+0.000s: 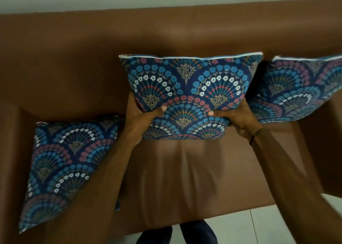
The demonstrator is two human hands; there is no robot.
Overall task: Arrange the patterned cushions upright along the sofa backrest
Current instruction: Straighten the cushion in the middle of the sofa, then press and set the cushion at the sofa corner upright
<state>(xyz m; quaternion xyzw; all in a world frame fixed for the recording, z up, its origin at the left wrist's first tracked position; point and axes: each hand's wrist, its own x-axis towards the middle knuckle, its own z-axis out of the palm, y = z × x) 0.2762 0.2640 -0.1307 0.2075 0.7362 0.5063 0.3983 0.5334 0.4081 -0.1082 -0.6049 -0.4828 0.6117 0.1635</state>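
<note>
Hands grip the middle cushion at its lower corners, left hand and right hand each clamped on it, upright against the sofa backrest. Another cushion leans at the right; a third lies flat on the seat.

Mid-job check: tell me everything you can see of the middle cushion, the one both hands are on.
The middle cushion is square, woven-looking fabric, navy with fan-shaped arches of blue, white and pink flowers and tan sprigs. A white-edged seam with a zip pull at its left corner runs along the top. It stands upright, face toward the camera, in front of the brown backrest, lower edge at the seat. The left hand and right hand grip its lower sides, thumbs on the front. Its right edge overlaps the neighbouring cushion.
</note>
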